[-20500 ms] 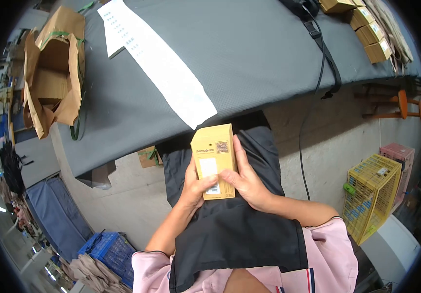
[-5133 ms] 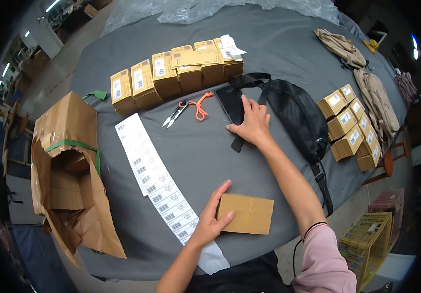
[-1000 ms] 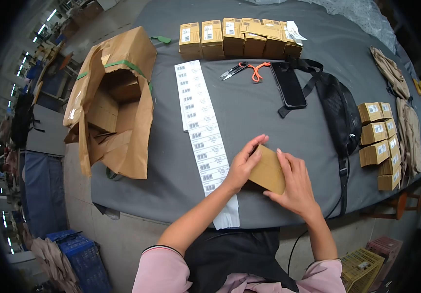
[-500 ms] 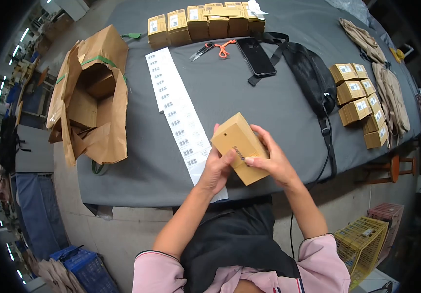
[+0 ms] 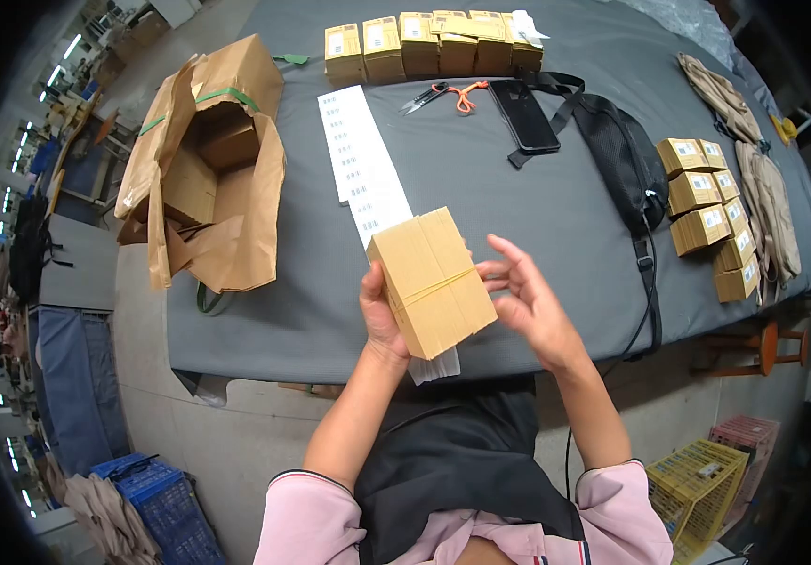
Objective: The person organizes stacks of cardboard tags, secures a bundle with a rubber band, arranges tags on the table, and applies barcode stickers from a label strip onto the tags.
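Observation:
My left hand [image 5: 384, 315] is closed around a thick bundle of brown cardboard tags [image 5: 429, 268]. A thin yellow rubber band [image 5: 438, 287] runs across the bundle's top face, which shows no print. At the bundle's right side is my right hand [image 5: 529, 306], its fingers spread; whether its fingertips touch the bundle or the band I cannot tell. Partly behind the bundle lies a long white sheet of barcode labels [image 5: 356, 155]; its lower end shows near the table's front edge.
An opened brown paper bag [image 5: 259, 198] stands at left. Labelled tag bundles [image 5: 382, 52] line the back; more bundles [image 5: 702, 193] sit at right. Thread snips [image 5: 424, 97], a phone [image 5: 525, 116] and a black bag [image 5: 620, 155] lie on the grey-covered table [image 5: 302, 330].
The bundle has been turned over, so the printed face with the hole is out of sight. My right hand has loosened from it and spread its fingers. The view has shifted slightly.

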Demonstrator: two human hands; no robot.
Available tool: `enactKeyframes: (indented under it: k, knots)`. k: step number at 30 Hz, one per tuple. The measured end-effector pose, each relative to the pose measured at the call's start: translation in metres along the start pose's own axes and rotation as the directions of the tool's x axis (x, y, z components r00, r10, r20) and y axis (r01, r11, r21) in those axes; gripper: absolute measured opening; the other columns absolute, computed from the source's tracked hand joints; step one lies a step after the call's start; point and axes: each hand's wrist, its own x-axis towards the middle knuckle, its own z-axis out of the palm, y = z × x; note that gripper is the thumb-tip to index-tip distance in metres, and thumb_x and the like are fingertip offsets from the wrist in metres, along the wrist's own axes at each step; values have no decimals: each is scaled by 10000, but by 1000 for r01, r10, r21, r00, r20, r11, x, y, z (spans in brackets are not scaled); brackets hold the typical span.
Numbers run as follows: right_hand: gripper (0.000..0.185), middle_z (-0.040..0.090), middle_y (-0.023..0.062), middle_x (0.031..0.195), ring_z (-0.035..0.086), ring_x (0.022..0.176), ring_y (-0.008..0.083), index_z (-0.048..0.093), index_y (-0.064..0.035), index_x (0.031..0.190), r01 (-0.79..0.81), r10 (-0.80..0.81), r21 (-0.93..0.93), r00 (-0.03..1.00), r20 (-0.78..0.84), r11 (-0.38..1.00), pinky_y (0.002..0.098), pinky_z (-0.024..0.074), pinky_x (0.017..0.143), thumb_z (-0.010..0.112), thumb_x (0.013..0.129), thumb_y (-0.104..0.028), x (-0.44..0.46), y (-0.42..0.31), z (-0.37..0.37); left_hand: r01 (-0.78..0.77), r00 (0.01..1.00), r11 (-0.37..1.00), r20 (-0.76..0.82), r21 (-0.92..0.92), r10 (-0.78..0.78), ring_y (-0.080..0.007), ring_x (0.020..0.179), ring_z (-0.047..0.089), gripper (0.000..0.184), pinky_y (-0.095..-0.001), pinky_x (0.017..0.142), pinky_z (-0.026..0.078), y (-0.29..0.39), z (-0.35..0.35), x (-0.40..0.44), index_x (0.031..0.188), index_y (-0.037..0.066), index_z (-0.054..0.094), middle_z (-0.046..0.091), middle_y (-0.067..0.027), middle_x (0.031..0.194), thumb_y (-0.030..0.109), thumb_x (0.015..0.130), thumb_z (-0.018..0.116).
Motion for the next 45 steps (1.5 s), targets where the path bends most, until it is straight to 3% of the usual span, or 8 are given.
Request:
enactKeyframes:
  k: [1,3,7,9,13,26,32,45]
  knots:
    - [783,461,150,1271,429,1205,242,318,-28,1407,-65,76,193,996,-52,979,381,358,1010,692,807,-366,4,4,-3,0,1000,1000,0,3,0,-385,1257,420,915,-562,1000,390,0,5,-1,1417,55,305,377,-225,1390,591,745,619]
    - [745,469,140,1290,443,1179,214,329,-32,1402,-37,50,96,989,-136,995,361,372,992,670,835,-374,14,9,-8,35,996,999,78,-22,-33,-366,1264,420,945,-564,997,390,-1,16,-3,1437,61,272,336,-216,1427,594,739,623]
    - [794,487,162,1290,451,1197,253,331,-34,1407,-43,37,89,997,74,995,376,352,1014,686,804,-409,26,-3,-15,123,989,991,73,55,-127,-326,1247,449,961,-545,956,436,-8,0,-12,1452,93,249,351,-181,1426,591,731,645]
    - [837,481,128,1291,437,1217,255,366,-57,1402,-293,263,89,930,259,952,363,326,1033,722,727,-401,27,-10,-14,158,986,985,59,-69,-154,-306,1216,477,907,-498,966,441,-13,-15,-20,1431,70,289,400,-167,1388,484,733,694]
    - [848,501,119,1266,437,1228,237,376,-36,1390,-274,261,9,924,281,962,346,307,1050,740,698,-366,25,-2,-19,278,959,951,-22,-133,-283,-272,1172,513,822,-427,978,448,-14,-10,-28,1401,83,354,476,-132,1319,366,737,747]
    - [526,529,45,1087,495,1051,144,485,-67,1166,-268,254,294,963,86,917,296,392,925,730,739,-251,1,10,-20,485,840,859,-360,165,-405,-235,1232,454,676,-409,1013,410,-3,16,-24,1415,84,314,414,-125,1365,427,898,584]
    - [504,512,59,1044,491,1021,152,441,-84,1129,-266,272,211,962,0,941,314,412,887,729,748,-245,4,11,-20,401,913,452,-308,797,-268,-297,1319,338,1213,-399,1048,325,3,36,-8,1474,18,7,329,-219,1391,437,666,810]
    - [572,512,120,1059,511,1005,190,446,-53,1159,-131,180,235,963,-202,963,330,454,850,761,729,-260,3,16,-15,315,936,618,-344,721,-76,-267,1186,472,1027,-369,961,435,-19,56,6,1439,11,205,434,-174,1283,187,634,818]
